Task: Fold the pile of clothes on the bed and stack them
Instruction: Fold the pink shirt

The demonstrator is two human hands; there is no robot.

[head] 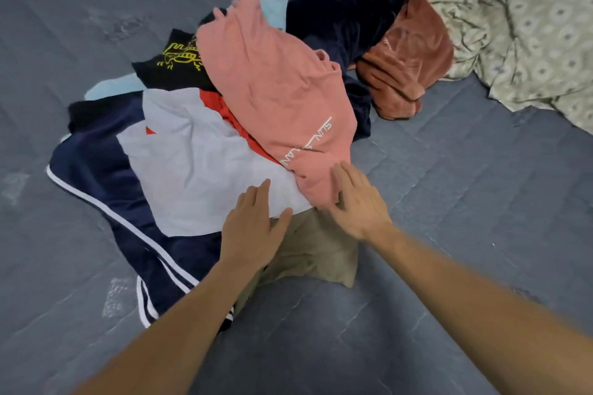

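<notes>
A loose pile of clothes lies on the bed. On top is a pink shirt (276, 90) with white lettering. Beneath it are a pale lavender garment (192, 170), a navy garment with white stripes (106, 189), a black shirt with a yellow print (170, 64), a dark navy velvet piece (340, 16), a rust-brown piece (407, 54) and a beige garment (314, 250) at the near edge. My left hand (253, 228) rests flat, fingers straight, on the lavender garment's near edge. My right hand (359, 202) lies with straight fingers on the pink shirt's lower hem.
The bed is covered by a grey-blue quilted sheet (465, 202). A crumpled patterned cream blanket (519, 19) lies at the far right, touching the rust-brown piece. A strip of light blue fabric (112, 86) shows at the pile's left side.
</notes>
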